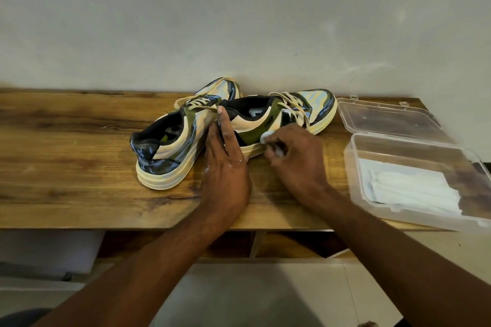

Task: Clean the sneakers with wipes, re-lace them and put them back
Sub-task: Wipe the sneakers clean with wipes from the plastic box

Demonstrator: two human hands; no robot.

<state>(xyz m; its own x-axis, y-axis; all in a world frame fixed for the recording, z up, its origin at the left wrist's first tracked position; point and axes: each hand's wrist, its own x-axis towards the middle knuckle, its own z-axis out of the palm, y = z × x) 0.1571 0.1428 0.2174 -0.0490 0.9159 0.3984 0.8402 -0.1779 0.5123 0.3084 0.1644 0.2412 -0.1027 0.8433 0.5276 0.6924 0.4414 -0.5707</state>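
Now left hand (225, 167) steadies cream-green sneaker (279, 117); right hand (295, 151) pinches white wipe (265, 137).

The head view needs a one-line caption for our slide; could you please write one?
Right hand rubs a white wipe along the right sneaker while the left hand steadies its heel.

Left hand (225, 164) covers heel of right-side sneaker (279, 117). Wipe (266, 137) mostly buried in right hand (292, 151); only small white corner shows. Left sneaker (175, 141) toe hidden behind other shoe. Clear box (414, 164) at worktop's right edge motion-blurred, contents indistinct.
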